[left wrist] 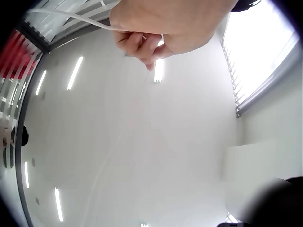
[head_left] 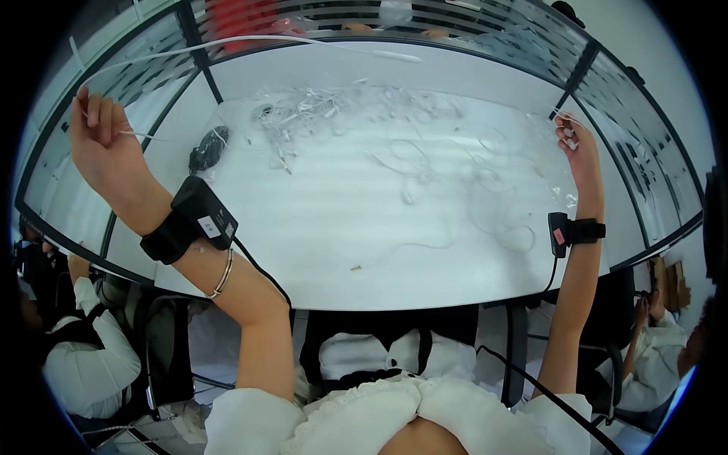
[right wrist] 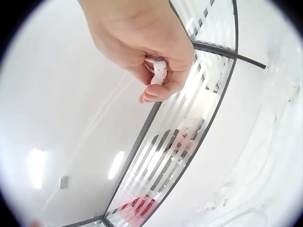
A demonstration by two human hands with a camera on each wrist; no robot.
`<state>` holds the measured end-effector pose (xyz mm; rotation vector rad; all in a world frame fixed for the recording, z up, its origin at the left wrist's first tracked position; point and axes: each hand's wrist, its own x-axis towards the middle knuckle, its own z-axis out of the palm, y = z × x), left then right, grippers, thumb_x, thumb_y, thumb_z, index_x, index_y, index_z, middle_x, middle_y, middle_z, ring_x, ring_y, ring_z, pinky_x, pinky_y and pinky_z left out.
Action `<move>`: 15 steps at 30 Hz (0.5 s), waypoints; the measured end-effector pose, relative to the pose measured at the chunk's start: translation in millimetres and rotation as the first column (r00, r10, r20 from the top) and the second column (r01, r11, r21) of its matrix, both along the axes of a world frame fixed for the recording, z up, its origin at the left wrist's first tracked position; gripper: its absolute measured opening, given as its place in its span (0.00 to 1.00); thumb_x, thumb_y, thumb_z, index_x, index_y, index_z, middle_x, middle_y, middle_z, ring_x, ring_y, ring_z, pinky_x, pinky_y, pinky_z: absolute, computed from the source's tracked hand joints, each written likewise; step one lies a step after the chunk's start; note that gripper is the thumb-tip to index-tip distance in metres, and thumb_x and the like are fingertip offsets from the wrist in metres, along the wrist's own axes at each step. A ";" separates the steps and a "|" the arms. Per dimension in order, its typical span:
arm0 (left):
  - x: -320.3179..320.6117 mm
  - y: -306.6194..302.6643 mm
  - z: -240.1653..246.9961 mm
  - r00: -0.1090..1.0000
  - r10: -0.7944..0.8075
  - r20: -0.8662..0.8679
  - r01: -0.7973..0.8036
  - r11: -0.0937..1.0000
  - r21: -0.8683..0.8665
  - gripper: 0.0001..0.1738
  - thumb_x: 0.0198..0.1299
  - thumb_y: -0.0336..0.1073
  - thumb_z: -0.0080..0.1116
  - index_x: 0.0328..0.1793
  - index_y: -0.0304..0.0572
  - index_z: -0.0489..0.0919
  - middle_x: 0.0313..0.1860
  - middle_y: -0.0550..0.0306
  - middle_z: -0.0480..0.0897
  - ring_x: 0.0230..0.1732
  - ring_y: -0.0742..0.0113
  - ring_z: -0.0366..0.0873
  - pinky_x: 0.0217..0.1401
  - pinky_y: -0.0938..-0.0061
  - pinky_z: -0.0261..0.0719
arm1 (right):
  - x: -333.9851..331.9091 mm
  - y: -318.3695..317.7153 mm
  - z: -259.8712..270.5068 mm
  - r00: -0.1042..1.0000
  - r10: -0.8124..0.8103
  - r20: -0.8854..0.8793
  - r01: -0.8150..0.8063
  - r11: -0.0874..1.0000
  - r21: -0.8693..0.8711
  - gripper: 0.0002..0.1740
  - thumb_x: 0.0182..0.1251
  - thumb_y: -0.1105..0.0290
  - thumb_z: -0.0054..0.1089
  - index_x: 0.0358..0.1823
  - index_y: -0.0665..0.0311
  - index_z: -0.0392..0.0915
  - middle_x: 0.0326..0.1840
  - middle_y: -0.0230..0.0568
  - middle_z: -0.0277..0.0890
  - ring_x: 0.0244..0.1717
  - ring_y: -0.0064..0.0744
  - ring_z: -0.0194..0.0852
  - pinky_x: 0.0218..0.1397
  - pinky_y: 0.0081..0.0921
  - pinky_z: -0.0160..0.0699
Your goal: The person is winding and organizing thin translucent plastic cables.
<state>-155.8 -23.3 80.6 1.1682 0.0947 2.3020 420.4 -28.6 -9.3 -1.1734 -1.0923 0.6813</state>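
My left hand (head_left: pixel 106 136) is raised at the left, above the table's edge, and pinches a white cable (left wrist: pixel 78 17). From those fingers the cable arcs across the back in the head view, with a thicker white piece (head_left: pixel 398 56) along it. A thinner pale cord (left wrist: pixel 105 163) hangs below the hand in the left wrist view. Held up at the far right, my right hand (head_left: pixel 578 144) has its fingers curled round a small white earphone (right wrist: pixel 160 71). A thin white strand (right wrist: pixel 97 116) trails from this hand in the right wrist view.
Tangled white cables (head_left: pixel 311 106) lie at the back of the white table (head_left: pixel 318 250), with looser loops (head_left: pixel 413 155) toward the right. A dark bundle in clear plastic (head_left: pixel 208 149) sits at the left. Dark-framed partitions (head_left: pixel 199 57) surround the table. Other people sit on both sides.
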 end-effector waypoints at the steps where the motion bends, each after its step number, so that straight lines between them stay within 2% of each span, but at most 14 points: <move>1: 3.5 -2.5 0.3 0.999 -0.006 -0.038 0.007 0.999 0.037 0.09 0.69 0.29 0.47 0.47 0.25 0.71 0.20 0.65 0.62 0.17 0.80 0.50 0.22 0.81 0.49 | -6.4 -2.6 1.3 1.000 -0.015 0.026 0.015 1.000 0.006 0.14 0.72 0.62 0.47 0.44 0.63 0.78 0.30 0.22 0.67 0.27 0.12 0.58 0.32 0.14 0.57; 3: 11.0 -9.5 3.4 0.990 -0.087 -0.107 0.094 0.994 0.061 0.10 0.69 0.28 0.47 0.48 0.25 0.71 0.20 0.65 0.61 0.18 0.80 0.51 0.22 0.81 0.49 | -12.5 -7.4 1.3 0.996 -0.049 0.069 0.048 0.999 0.020 0.15 0.71 0.64 0.47 0.47 0.65 0.78 0.29 0.22 0.64 0.26 0.11 0.55 0.30 0.13 0.54; 6: 30.4 -11.0 12.1 0.946 -0.251 -0.205 0.273 0.958 0.085 0.11 0.69 0.28 0.47 0.50 0.24 0.71 0.21 0.65 0.60 0.19 0.80 0.51 0.23 0.81 0.49 | -0.5 -9.9 -2.4 0.988 0.126 0.085 -0.129 0.991 0.032 0.14 0.70 0.64 0.48 0.44 0.66 0.78 0.25 0.21 0.60 0.24 0.10 0.51 0.26 0.12 0.48; 9: 75.9 -4.5 31.1 0.870 -0.421 -0.257 0.450 0.890 0.067 0.11 0.70 0.28 0.44 0.48 0.23 0.71 0.22 0.64 0.57 0.20 0.78 0.49 0.24 0.80 0.48 | 3.4 -11.3 -6.6 0.922 0.212 0.325 -0.180 0.976 -0.125 0.14 0.69 0.63 0.49 0.40 0.66 0.78 0.20 0.19 0.52 0.20 0.10 0.46 0.23 0.15 0.42; 12: 113.1 8.0 51.2 0.730 -0.619 -0.289 0.644 0.765 -0.012 0.11 0.72 0.28 0.40 0.46 0.24 0.71 0.22 0.64 0.56 0.20 0.77 0.48 0.24 0.79 0.48 | -6.5 -12.7 -14.5 0.906 0.079 0.417 -0.007 0.985 -0.172 0.13 0.66 0.63 0.52 0.38 0.66 0.77 0.16 0.17 0.46 0.17 0.11 0.38 0.21 0.16 0.36; 13: 124.3 11.5 58.8 0.688 -0.662 -0.295 0.683 0.729 -0.045 0.11 0.72 0.28 0.39 0.45 0.25 0.70 0.21 0.64 0.56 0.19 0.78 0.48 0.24 0.79 0.48 | -8.3 -12.1 -18.0 0.921 0.110 0.373 -0.037 0.979 -0.199 0.17 0.67 0.57 0.50 0.32 0.65 0.76 0.16 0.18 0.45 0.16 0.12 0.37 0.20 0.17 0.35; 15: 140.5 14.1 78.0 0.642 -0.697 -0.319 0.719 0.692 -0.065 0.10 0.72 0.28 0.38 0.44 0.26 0.70 0.20 0.64 0.56 0.18 0.78 0.48 0.22 0.80 0.49 | -11.6 -13.0 -20.0 0.947 0.202 0.249 -0.119 0.943 -0.312 0.22 0.69 0.51 0.46 0.29 0.64 0.75 0.15 0.18 0.44 0.15 0.12 0.37 0.19 0.17 0.35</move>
